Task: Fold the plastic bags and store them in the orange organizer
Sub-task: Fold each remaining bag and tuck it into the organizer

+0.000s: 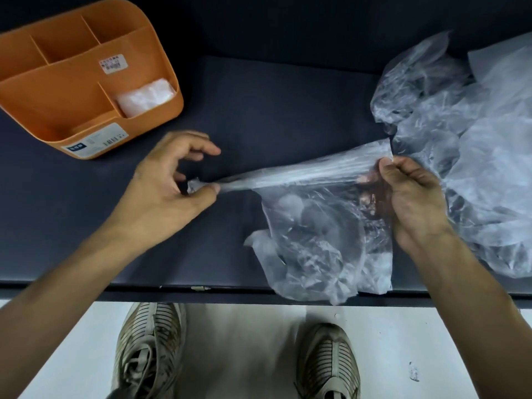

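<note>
Your left hand pinches one twisted end of a clear plastic bag between thumb and forefinger, its other fingers loosely curled above. Your right hand grips the other end of the same stretched edge, fingers curled round the plastic, part of the bag's film lying over them. Between your hands that edge is pulled into a taut, gathered strip, while the rest of the bag hangs loose and crumpled below it, reaching over the near edge of the dark worktop. Beyond your left hand stands the orange organizer, and a folded bag already sits in its compartment nearest your left hand's fingertips. To the outside of your right hand, touching the held bag, lies a pile of crumpled clear bags. Below the worktop's edge, your two shoes stand on a pale floor.
</note>
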{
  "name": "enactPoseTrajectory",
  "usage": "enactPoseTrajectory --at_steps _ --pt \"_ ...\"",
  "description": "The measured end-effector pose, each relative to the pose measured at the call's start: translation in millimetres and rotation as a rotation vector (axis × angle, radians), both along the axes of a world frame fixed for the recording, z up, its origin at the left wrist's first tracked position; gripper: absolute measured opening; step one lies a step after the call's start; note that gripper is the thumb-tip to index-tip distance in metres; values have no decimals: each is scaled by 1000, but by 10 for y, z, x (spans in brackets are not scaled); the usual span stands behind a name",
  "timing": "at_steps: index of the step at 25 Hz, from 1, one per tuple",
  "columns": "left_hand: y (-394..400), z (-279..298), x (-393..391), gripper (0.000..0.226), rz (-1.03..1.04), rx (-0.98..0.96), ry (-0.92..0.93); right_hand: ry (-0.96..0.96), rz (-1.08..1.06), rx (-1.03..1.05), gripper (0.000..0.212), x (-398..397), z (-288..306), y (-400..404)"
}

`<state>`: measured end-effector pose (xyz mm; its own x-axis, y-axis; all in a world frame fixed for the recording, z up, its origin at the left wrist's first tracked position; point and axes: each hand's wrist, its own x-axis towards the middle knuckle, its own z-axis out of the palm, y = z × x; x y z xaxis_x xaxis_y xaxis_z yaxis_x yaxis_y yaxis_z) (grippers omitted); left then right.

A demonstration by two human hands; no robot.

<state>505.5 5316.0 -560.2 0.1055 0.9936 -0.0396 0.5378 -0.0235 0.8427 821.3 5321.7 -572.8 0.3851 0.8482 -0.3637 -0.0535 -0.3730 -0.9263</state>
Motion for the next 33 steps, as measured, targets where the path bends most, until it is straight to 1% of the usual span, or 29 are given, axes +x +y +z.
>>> enactPoseTrajectory --at_steps 1,2,4,6,7,9,10,11,12,14,16,17,18,19,21,22,23,25,26,28,29,31,33 --pt "-18 15 42 38 23 78 31 14 -14 -1 23 -29 -3 30" --pt "-47 13 81 32 26 100 36 33 -30 2 22 -59 7 64" --pt "-110 -35 159 20 -14 15 33 66 -44 15 15 -94 51 118" --pt "-168 -106 202 14 -71 -90 88 67 -49 32 14 -68 77 88" --pt "-188 -136 211 12 -77 -114 107 30 -63 39 16 -28 73 34" --pt "-201 -155 218 11 -48 -139 105 -110 -102 22 10 72 60 -155" --pt "-197 -160 215 13 -28 -148 100 -194 -106 -19 5 110 63 -279" --pt "-193 -167 210 14 -15 -155 102 -268 -89 -86 5 136 66 -411" --pt "-192 -172 210 14 -10 -162 106 -318 -50 -175 10 150 82 -545" --pt "-188 -199 228 9 -9 -152 109 -321 38 -361 25 148 139 -773" --pt "-191 -228 250 6 -6 -120 134 -264 90 -446 31 72 195 -901" --pt "-197 -245 267 8 2 -107 148 -277 105 -427 30 22 194 -941" --pt "-202 -258 284 10 10 -100 157 -368 140 -365 26 -22 158 -976" --pt "-203 -261 301 11 17 -96 158 -550 197 -273 21 -52 92 -997" --pt "-194 -261 289 12 38 -104 143 -978 298 -73 18 -139 -55 -1015" --pt "-184 -262 241 12 61 -115 140 -1086 324 -9 17 -167 -129 -1022" --pt "-169 -265 163 12 94 -130 143 -1130 328 18 17 -179 -181 -1028" --pt "-126 -260 -64 12 204 -190 146 -1156 280 41 18 -157 -246 -1033" --pt "-119 -239 -194 12 264 -229 119 -1158 255 44 19 -133 -269 -1039" --pt "-143 -167 -384 21 346 -295 31 -1165 235 37 20 -116 -280 -1031" --pt "-171 -135 -434 25 354 -322 13 -1176 239 29 21 -127 -279 -1021" --pt "-201 -114 -466 28 335 -352 53 -1165 237 26 24 -151 -260 -1017" --pt "-181 -123 -467 22 342 -336 74 -1114 193 56 28 -153 -216 -1016"
